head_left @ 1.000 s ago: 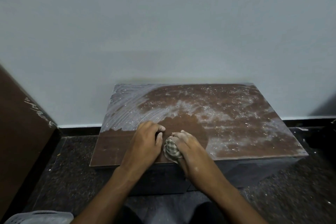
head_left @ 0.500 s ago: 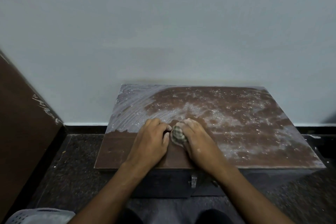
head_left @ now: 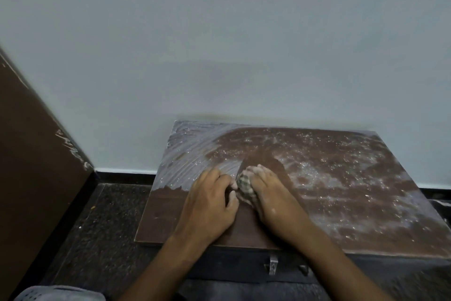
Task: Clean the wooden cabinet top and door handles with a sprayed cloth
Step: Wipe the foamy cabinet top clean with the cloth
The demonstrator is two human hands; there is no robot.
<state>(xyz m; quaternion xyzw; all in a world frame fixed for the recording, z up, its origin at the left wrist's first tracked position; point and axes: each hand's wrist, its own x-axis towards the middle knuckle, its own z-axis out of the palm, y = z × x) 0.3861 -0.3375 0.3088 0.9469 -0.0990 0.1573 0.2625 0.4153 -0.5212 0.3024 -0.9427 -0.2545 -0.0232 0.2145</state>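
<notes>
A low wooden cabinet stands against the wall, its brown top (head_left: 341, 178) streaked with white foam and droplets at the back and right; the front left strip is wiped bare. My right hand (head_left: 271, 200) grips a bunched checked cloth (head_left: 245, 184) and presses it onto the top near the middle. My left hand (head_left: 211, 205) lies palm down on the top right beside the cloth, fingertips touching it. Two metal door handles (head_left: 273, 266) show below the front edge; the right one is partly hidden by my right forearm.
A pale wall rises directly behind the cabinet. A brown wooden panel (head_left: 31, 166) leans at the left. Dark speckled floor (head_left: 97, 227) lies left of the cabinet. A pale perforated basket (head_left: 56, 293) sits at the bottom left corner.
Both hands have slid the cloth away from me, from the front edge toward the middle of the top, leaving a bare wiped track. My head has turned, bringing the door handles into sight.
</notes>
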